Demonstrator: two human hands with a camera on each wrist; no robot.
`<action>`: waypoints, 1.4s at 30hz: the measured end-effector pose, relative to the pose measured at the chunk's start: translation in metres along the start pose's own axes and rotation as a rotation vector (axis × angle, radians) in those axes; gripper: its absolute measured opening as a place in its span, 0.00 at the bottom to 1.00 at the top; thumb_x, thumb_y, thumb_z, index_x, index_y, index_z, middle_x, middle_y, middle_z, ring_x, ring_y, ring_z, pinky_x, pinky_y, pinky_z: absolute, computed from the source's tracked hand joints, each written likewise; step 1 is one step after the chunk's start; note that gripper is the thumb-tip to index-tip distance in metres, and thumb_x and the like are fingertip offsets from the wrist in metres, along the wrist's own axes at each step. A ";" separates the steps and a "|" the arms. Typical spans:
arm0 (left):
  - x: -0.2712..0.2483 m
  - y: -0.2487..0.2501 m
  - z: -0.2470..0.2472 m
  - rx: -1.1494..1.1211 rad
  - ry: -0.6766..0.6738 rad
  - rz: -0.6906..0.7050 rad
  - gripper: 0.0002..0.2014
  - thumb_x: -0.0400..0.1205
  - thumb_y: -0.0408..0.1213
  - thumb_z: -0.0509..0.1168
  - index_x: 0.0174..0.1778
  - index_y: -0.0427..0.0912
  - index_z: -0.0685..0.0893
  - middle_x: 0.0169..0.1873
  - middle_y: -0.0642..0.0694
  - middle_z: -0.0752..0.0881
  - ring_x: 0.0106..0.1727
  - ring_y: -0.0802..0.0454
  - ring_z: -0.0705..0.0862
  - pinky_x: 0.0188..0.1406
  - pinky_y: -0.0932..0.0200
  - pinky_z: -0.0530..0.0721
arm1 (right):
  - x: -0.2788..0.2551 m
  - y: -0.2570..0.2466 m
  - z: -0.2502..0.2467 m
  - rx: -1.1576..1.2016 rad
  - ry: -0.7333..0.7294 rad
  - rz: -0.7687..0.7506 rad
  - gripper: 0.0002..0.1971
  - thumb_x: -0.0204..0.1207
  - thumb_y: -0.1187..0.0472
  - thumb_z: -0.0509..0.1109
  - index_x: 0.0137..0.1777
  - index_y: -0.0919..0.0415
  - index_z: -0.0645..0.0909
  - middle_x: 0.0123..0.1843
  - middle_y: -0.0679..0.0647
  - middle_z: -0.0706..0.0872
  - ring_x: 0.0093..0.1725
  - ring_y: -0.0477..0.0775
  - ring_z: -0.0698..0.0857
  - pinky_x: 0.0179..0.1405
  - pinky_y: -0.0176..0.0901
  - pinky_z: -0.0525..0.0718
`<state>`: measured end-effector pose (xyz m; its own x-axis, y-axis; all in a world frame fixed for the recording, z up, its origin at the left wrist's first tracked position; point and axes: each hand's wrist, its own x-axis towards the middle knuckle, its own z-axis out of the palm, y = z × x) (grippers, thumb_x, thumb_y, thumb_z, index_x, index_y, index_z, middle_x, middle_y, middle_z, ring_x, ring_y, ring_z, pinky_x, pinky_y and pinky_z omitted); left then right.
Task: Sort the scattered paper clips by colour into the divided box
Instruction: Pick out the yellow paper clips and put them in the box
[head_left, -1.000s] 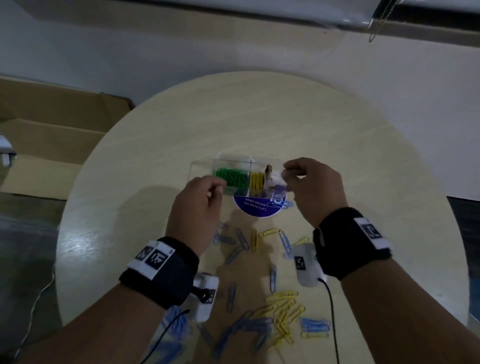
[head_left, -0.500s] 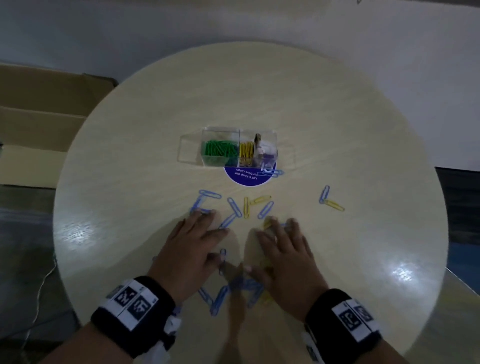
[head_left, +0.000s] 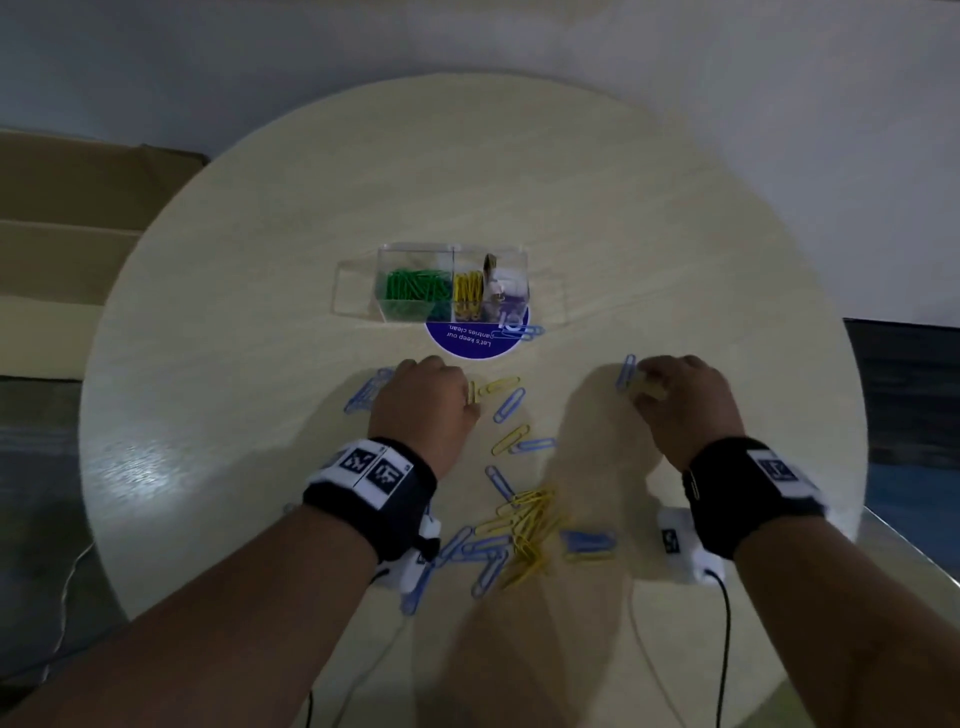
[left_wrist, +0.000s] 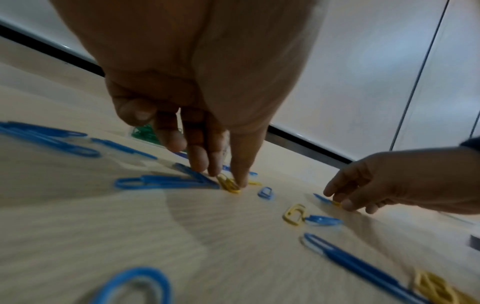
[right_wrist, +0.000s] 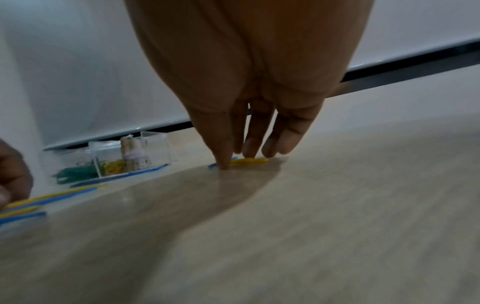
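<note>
The clear divided box stands mid-table, with green clips in its left compartment, yellow clips in the middle and white and purple items in the right. Loose blue and yellow clips lie in front of it, with a mixed heap between my wrists. My left hand pinches a yellow clip lying on the table, with blue clips beside it. My right hand pinches another yellow clip further right, next to a blue clip.
A round blue sticker lies under the box's front edge and carries a blue clip. The round table stands against a white wall. A flat cardboard box lies on the floor at the left. Cables hang from both wrist cameras.
One second ago both hands were at the box. Half a second ago they lay flat near the heap. Now the left has moved forward and the right out to the right, each onto a yellow clip.
</note>
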<state>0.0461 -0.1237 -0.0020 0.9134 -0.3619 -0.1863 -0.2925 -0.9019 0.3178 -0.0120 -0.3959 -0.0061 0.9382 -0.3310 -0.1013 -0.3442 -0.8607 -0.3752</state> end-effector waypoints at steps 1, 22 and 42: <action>0.002 0.001 0.001 0.015 -0.014 0.005 0.10 0.78 0.46 0.69 0.46 0.43 0.87 0.46 0.42 0.84 0.51 0.39 0.79 0.53 0.46 0.79 | 0.001 0.000 0.003 -0.006 -0.025 0.007 0.14 0.68 0.65 0.74 0.55 0.63 0.86 0.50 0.68 0.86 0.50 0.72 0.84 0.53 0.56 0.81; 0.023 0.013 0.007 -0.051 -0.002 0.209 0.10 0.79 0.38 0.69 0.55 0.44 0.89 0.45 0.42 0.83 0.49 0.39 0.81 0.47 0.50 0.78 | -0.086 -0.062 0.023 -0.049 -0.358 -0.504 0.07 0.64 0.64 0.72 0.40 0.53 0.81 0.39 0.51 0.85 0.39 0.59 0.82 0.45 0.43 0.74; 0.035 0.011 -0.053 -0.384 0.156 0.048 0.01 0.75 0.34 0.70 0.39 0.41 0.86 0.36 0.45 0.84 0.38 0.47 0.82 0.39 0.55 0.80 | -0.033 -0.074 -0.029 0.375 -0.130 -0.155 0.08 0.69 0.61 0.79 0.44 0.48 0.85 0.32 0.41 0.87 0.34 0.38 0.84 0.34 0.26 0.77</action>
<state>0.0903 -0.1334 0.0443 0.9421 -0.3342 -0.0289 -0.2357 -0.7210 0.6516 -0.0185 -0.3323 0.0513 0.9829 -0.1366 -0.1237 -0.1840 -0.6880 -0.7020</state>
